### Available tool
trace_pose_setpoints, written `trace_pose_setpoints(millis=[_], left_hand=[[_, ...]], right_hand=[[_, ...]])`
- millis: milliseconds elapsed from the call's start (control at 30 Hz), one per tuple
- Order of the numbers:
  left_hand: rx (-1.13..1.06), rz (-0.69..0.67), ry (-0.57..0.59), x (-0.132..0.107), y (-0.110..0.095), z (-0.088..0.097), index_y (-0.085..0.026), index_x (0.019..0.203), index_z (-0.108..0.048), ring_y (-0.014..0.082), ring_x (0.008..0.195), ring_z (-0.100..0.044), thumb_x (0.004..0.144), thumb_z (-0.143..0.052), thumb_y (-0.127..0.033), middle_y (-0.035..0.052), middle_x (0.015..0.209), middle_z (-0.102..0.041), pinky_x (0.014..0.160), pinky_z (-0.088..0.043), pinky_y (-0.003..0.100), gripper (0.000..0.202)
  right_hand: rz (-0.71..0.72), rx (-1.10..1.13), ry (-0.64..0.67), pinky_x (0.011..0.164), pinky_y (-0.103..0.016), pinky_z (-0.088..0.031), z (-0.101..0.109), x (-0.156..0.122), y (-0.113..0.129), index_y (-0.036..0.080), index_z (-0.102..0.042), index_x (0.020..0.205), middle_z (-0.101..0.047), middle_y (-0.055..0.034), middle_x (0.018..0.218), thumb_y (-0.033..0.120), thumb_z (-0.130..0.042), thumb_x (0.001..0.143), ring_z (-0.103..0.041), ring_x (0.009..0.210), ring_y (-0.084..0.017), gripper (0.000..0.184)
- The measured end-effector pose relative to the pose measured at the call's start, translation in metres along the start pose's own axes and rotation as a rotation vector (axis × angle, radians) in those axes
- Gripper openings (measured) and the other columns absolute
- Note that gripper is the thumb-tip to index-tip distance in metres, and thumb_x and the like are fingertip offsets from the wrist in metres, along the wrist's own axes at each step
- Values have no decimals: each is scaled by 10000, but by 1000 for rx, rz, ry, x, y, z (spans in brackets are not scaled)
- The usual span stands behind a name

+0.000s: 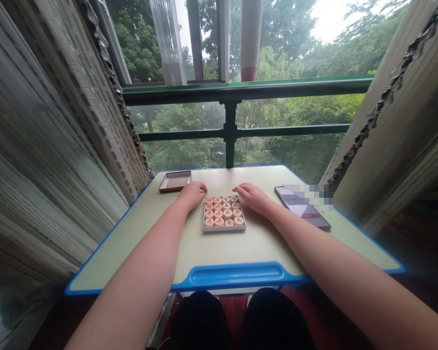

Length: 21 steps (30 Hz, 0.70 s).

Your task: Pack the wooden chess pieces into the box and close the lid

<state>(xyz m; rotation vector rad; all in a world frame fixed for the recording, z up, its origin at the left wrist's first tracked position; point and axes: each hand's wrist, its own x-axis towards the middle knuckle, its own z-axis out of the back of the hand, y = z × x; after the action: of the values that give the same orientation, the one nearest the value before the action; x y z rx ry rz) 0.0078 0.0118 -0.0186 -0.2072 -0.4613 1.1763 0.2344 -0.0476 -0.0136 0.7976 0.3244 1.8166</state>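
Note:
A shallow square box [224, 228] full of round wooden chess pieces [223, 213] with red characters sits in the middle of the small table [219, 245]. My left hand [192, 193] rests palm down at the box's far left corner, fingers loosely curled, holding nothing. My right hand [251, 195] lies palm down at the box's far right corner, fingers stretched toward the box's rim and touching it. The box's brown lid [175, 181] lies upturned just left of my left hand.
A phone [302, 206] lies on the table to the right of my right hand. The table has a blue edge with a groove [236, 274] at the front. Curtains hang close on both sides; a green window railing [229, 131] stands behind the table.

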Motion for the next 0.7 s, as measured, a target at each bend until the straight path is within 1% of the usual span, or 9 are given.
trace_pose_setpoints(millis=[100,200,233,300,367,433,533,633,700], left_hand=[[-80,-3,-43,-2,-6,1,-182,809,-645,220,800,-587,725,-574,-272,86,933,-665,725,-435,333,142],[-370,11,-72,-6,-18,5,-167,871,-611,192,795,-584,723,-603,-334,92,965,-649,724,-447,324,223],[-496,12,-57,-7,-22,6,-161,895,-601,185,804,-585,710,-623,-355,96,975,-644,722,-452,317,269],[-710,-8,21,-11,-31,9,-153,939,-590,181,835,-590,667,-674,-383,101,995,-636,724,-458,311,365],[-829,-13,92,-15,-37,13,-151,961,-596,182,856,-590,623,-716,-388,99,1000,-634,734,-454,313,430],[-882,1,141,-19,-41,16,-147,957,-618,185,867,-587,587,-745,-388,93,987,-639,743,-446,315,459],[-909,41,209,-23,-46,19,-137,941,-656,188,848,-584,547,-766,-404,87,935,-658,734,-434,313,488],[-878,61,266,-26,-50,22,-132,929,-679,186,801,-583,544,-758,-434,83,870,-675,705,-424,303,496],[-828,48,275,-27,-53,23,-133,888,-693,177,762,-577,561,-737,-456,72,824,-677,679,-418,291,462]], right_hand=[[8,-2,-6,857,-293,-424,1,-1,3,149,-685,865,-663,-97,965,250,-396,879,-589,927,-191,307],[29,11,-36,881,-316,-421,3,-2,4,150,-682,856,-656,-97,978,200,-403,865,-586,942,-191,284],[44,14,-63,883,-325,-423,4,-2,4,154,-678,876,-652,-95,986,195,-418,858,-584,946,-191,264],[82,25,-127,857,-332,-441,5,-4,4,170,-662,951,-640,-89,1006,207,-470,836,-583,934,-188,227],[125,49,-166,793,-320,-470,4,-6,5,186,-635,1028,-629,-82,1003,230,-522,812,-592,877,-175,247],[164,76,-156,724,-297,-485,3,-7,8,196,-618,1063,-631,-70,958,249,-553,796,-596,797,-155,280],[209,81,-107,669,-271,-481,0,-9,12,210,-627,1055,-643,-47,888,253,-573,784,-589,731,-135,279],[218,65,-87,651,-255,-471,0,-11,16,217,-649,1020,-658,-35,850,266,-578,783,-581,704,-124,252],[202,66,-84,643,-247,-466,2,-11,18,205,-655,1013,-665,-38,845,287,-568,794,-576,682,-117,249]])
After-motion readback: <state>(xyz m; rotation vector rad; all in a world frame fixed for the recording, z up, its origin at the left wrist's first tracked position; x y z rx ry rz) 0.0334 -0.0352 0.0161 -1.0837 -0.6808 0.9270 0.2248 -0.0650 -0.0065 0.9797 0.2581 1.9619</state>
